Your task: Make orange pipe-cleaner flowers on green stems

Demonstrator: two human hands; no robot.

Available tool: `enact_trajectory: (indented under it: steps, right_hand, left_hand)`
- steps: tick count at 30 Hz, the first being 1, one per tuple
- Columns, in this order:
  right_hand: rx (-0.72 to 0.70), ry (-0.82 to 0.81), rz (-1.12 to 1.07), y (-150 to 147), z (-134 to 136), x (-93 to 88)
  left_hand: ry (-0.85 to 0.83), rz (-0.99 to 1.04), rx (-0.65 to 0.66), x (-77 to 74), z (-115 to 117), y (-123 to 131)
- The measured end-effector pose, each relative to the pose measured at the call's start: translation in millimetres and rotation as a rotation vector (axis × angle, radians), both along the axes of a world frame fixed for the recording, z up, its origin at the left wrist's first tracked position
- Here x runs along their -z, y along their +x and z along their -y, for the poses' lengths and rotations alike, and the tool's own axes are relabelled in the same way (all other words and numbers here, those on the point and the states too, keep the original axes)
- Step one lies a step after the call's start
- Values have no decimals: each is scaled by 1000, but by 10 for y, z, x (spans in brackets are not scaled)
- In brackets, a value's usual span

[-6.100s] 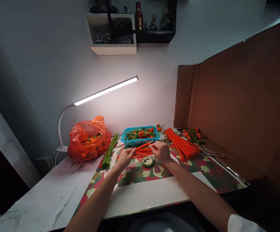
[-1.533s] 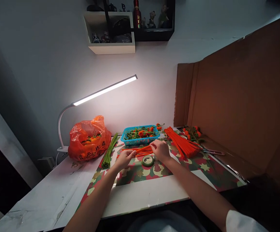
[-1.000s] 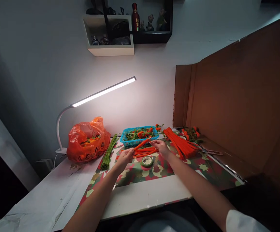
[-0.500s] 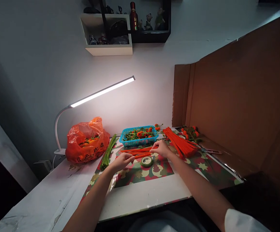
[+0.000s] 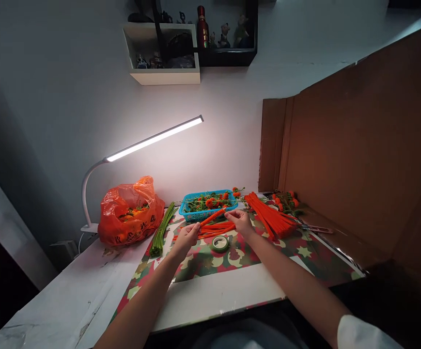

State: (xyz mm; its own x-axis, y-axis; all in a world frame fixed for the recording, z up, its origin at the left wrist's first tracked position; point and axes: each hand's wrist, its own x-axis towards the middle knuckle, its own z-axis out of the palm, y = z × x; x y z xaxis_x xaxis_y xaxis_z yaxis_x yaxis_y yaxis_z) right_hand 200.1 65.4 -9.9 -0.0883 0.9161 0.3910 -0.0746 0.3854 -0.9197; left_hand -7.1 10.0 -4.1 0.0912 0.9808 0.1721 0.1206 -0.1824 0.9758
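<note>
Stretched between my two hands is an orange fuzzy pipe cleaner, slanting up to the right above the mat. My left hand pinches its lower left end. At its upper right end, my right hand has thumb and fingertips closed on it. Just beneath lie several loose orange pipe cleaners. A roll of green tape rests on the patterned mat nearer to me. To the right of my right hand fans out a thick bundle of orange pipe cleaners.
Behind my hands stands a blue basket of orange flowers with green stems. Green pipe cleaners and an orange plastic bag are at left, beside a lit lamp. Scissors and a cardboard wall are at right.
Both hands have lifted slightly, and the pipe cleaner between them has gone from nearly level, low over the loose ones, to tilted up at its right end.
</note>
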Motion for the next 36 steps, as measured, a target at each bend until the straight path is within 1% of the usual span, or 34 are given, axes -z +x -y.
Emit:
enact_trajectory:
  steps: [3,5,7,8,10,14,17,19,21,24,28,30,32,34,36]
  right_hand:
    - [-242,-154,-100,70,-51,-15]
    - [-408,-246,-84,150,-69,-32]
    - [-529,-306,-17,241,-83,-45]
    - [-562,-317,37,285,-90,-50]
    - [-584,-308,174,362,-109,-55]
    - [-563,-220,454,429,-152,-32]
    - [-470,-129,650,401,-164,-1]
    - [-343,-47,771,361,-147,1]
    - [-179,45,852,320,-108,-24]
    - [33,153,911,268,-19,-95]
    - [238,309,937,197,99,-160]
    - [336,389,905,151,141,-160]
    - [419,444,814,102,175,-146]
    - [460,464,649,52,204,-130]
    - [452,436,423,2,225,-120]
  left_hand:
    - [-37,83,158,-11,9,-40]
    - [-54,75,251,-26,28,-79]
    - [-90,14,336,-45,56,-123]
    - [-112,-36,369,-55,71,-145]
    - [-146,-160,402,-77,99,-184]
    - [-118,-399,383,-115,131,-206]
    - [-45,-566,321,-131,137,-174]
    - [13,-623,264,-133,135,-145]
    - [58,-635,205,-130,130,-120]
    - [97,-644,132,-129,124,-96]
    - [134,-677,57,-116,110,-73]
    - [155,-652,18,-90,93,-50]
    - [175,-558,-28,-52,74,-13]
    - [175,-406,-69,-16,60,35]
    - [109,-241,-68,8,57,86]
